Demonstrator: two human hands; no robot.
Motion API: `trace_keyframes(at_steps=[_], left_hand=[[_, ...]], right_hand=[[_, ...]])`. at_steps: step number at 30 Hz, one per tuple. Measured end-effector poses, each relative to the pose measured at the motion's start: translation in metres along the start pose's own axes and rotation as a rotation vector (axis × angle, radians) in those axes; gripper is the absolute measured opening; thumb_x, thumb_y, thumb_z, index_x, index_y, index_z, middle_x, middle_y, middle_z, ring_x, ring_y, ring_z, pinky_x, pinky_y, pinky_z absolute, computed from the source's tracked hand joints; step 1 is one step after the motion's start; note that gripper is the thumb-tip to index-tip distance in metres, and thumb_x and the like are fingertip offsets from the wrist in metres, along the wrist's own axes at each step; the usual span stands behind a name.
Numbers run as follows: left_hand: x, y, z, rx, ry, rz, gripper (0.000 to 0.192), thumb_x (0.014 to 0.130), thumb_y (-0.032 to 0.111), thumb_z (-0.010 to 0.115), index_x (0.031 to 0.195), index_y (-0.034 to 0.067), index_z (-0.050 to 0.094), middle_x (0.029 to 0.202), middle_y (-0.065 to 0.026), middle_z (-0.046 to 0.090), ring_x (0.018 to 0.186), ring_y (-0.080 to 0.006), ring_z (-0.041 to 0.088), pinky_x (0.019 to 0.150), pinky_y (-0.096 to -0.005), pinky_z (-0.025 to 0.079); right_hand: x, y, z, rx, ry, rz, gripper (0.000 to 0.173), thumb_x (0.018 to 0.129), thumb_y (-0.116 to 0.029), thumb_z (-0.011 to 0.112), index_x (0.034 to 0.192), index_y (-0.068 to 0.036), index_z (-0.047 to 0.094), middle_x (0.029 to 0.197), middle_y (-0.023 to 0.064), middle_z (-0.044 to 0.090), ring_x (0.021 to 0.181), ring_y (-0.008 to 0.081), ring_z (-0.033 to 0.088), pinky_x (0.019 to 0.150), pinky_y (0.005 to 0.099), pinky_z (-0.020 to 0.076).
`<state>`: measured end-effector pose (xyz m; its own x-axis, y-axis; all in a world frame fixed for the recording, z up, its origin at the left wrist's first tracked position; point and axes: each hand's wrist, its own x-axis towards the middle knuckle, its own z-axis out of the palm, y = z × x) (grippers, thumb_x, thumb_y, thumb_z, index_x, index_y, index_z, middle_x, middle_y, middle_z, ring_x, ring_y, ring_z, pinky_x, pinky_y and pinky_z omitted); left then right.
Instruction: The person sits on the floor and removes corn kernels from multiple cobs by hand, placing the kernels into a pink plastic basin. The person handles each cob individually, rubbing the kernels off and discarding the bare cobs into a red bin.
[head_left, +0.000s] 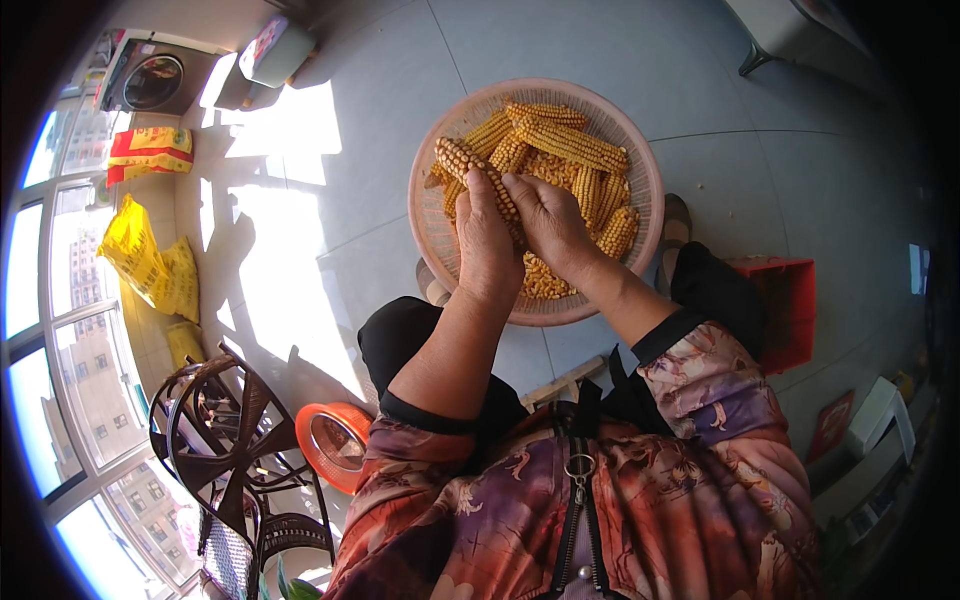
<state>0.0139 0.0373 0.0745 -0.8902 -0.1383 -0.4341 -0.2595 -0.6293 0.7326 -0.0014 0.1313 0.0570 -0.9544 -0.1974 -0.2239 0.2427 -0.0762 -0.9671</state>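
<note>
Both hands grip one dried corn cob (466, 159) above a round pink plastic basket (425, 202). My left hand (489, 236) wraps the cob from the left, its thumb laid along the kernels. My right hand (551, 221) holds the cob's other side, thumb tip close to the left thumb. The cob slants, its far end up and to the left; its near end is partly hidden by the hands. Several whole yellow cobs (574, 144) lie in the basket. Loose kernels (546, 279) cover part of its bottom.
The basket stands on grey floor tiles between my feet. A red plastic crate (799, 315) is by my right leg. At left are an orange basket (315, 450), a dark rattan chair (236, 442), yellow bags (139, 240) and a washing machine (154, 79). A few stray kernels (700, 185) dot the floor.
</note>
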Motion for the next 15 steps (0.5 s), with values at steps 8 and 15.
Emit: trace_keyframes(at_steps=[8,15], left_hand=[[0.001,0.005,0.001,-0.075,-0.019,-0.011,0.049,0.110,0.042,0.036,0.139,0.004,0.044,0.125,-0.0130,0.058,0.113,-0.0250,0.059,0.101,-0.0386,0.050],[0.002,-0.005,-0.005,-0.059,-0.023,0.035,0.047,0.110,0.042,0.037,0.134,0.002,0.044,0.127,-0.0135,0.056,0.115,-0.0239,0.058,0.097,-0.0367,0.053]], right_hand=[[-0.004,-0.001,0.004,-0.043,-0.038,-0.133,0.041,0.105,-0.036,0.053,0.110,0.003,0.064,0.085,0.0132,0.068,0.083,0.0199,0.068,0.073,0.0363,0.0531],[-0.006,0.000,0.002,-0.107,0.036,-0.132,0.041,0.104,-0.036,0.055,0.108,0.004,0.063,0.082,0.0153,0.068,0.076,0.0206,0.067,0.070,0.0350,0.0521]])
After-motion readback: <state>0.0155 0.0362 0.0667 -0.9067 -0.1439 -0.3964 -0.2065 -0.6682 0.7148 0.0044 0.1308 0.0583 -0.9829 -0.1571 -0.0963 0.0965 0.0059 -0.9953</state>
